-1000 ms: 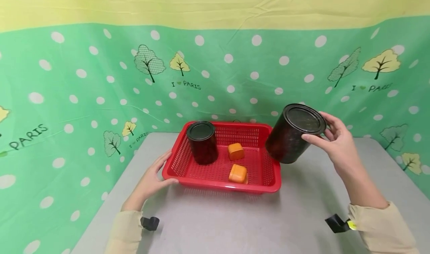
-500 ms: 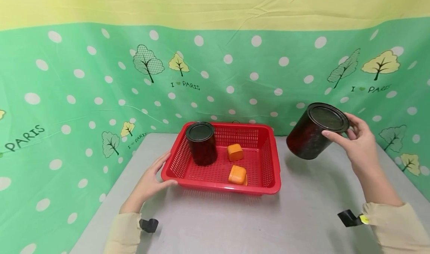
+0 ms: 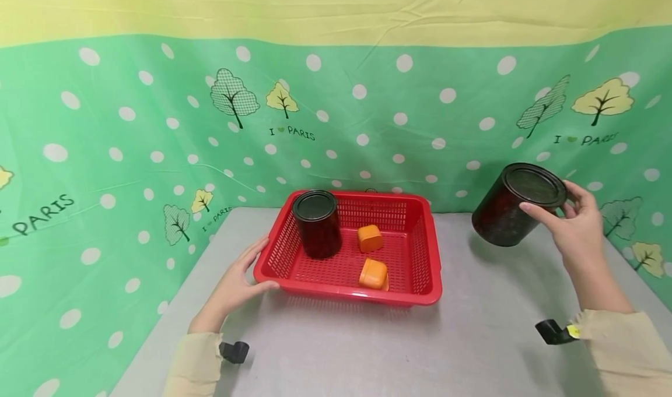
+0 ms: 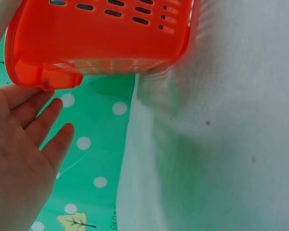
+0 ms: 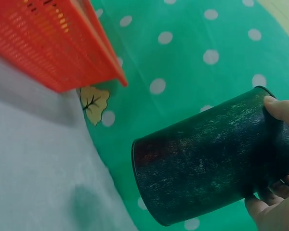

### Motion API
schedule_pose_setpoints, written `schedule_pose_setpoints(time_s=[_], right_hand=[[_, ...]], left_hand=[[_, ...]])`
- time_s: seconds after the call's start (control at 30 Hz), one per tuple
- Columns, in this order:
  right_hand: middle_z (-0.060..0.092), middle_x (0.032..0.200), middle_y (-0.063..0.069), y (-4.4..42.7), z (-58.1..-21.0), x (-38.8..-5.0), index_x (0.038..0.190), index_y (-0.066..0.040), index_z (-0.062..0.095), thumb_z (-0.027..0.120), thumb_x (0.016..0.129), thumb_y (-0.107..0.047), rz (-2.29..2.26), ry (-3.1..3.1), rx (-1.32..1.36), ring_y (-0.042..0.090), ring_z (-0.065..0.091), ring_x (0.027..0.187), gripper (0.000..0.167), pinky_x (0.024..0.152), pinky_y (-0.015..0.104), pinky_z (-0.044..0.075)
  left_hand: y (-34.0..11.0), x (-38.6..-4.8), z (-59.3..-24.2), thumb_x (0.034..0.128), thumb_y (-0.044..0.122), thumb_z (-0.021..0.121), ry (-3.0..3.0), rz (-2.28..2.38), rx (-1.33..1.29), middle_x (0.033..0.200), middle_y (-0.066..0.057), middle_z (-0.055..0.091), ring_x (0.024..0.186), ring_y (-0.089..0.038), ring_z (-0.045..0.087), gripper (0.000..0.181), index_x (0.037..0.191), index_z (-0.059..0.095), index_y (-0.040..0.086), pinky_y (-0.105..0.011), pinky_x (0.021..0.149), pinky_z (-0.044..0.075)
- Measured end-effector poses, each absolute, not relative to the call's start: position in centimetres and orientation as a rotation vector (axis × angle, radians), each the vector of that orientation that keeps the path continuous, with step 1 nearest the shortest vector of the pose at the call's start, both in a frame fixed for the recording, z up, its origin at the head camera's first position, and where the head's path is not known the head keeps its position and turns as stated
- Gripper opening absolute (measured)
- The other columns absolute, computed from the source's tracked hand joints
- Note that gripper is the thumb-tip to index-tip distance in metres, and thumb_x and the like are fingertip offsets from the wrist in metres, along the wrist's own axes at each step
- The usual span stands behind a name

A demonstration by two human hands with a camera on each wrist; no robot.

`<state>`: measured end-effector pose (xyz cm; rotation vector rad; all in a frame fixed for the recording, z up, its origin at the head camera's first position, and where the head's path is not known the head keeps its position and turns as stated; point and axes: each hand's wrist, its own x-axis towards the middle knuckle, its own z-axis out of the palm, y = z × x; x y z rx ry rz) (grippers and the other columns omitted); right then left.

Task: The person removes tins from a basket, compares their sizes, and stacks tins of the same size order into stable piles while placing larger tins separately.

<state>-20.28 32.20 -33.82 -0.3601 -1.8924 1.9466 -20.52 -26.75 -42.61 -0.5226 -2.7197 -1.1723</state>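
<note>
Farther right than a second ago, the black can (image 3: 517, 207) has left the right rim of the red basket (image 3: 362, 292), carried by the right hand (image 3: 580, 225). In the head view it hangs tilted over the table (image 3: 325, 356), well apart from the basket. The left hand (image 3: 236, 283) rests at the basket's left front corner, presumably to steady it; inside, a second black can (image 3: 320, 231) stands at the left, with orange pieces (image 3: 373, 273) (what they are is hard to tell) farther right. In the left wrist view that hand is spread, fingers nearly straight at the rim, gripping nothing firmly. In the right wrist view thumb and fingers clasp the can's top end from opposite sides, probably because its body is broad.
</note>
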Motion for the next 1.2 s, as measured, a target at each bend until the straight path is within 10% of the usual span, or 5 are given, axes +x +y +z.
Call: schedule_pose_setpoints(time_s=[0.63,1.2], right_hand=[[0.012,0.166,-0.013,34.2,-36.3,-21.4,0.157,-0.032,0.016,0.080,0.084,-0.023,1.792,-2.030,-0.631,0.003,0.014,0.154,0.098,0.112,0.007,0.034],[0.011,0.167,-0.009,35.2,-38.6,-21.8,0.158,-0.030,0.012,0.078,0.086,-0.030,1.702,-2.139,-0.696,0.006,0.014,0.155,0.098,0.114,0.009,0.033]], left_hand=[[-26.8,-20.6,-42.8,0.0731,0.031,0.088,-2.718,-1.171,-0.522,0.163,-0.011,0.032,0.148,-0.042,0.032,0.100,0.156,0.034,0.015,-0.068,0.114,0.033],[-26.7,-20.6,-42.8,0.0733,0.031,0.088,-2.715,-1.178,-0.522,0.164,-0.011,0.031,0.148,-0.041,0.031,0.100,0.156,0.034,0.014,-0.068,0.115,0.031]])
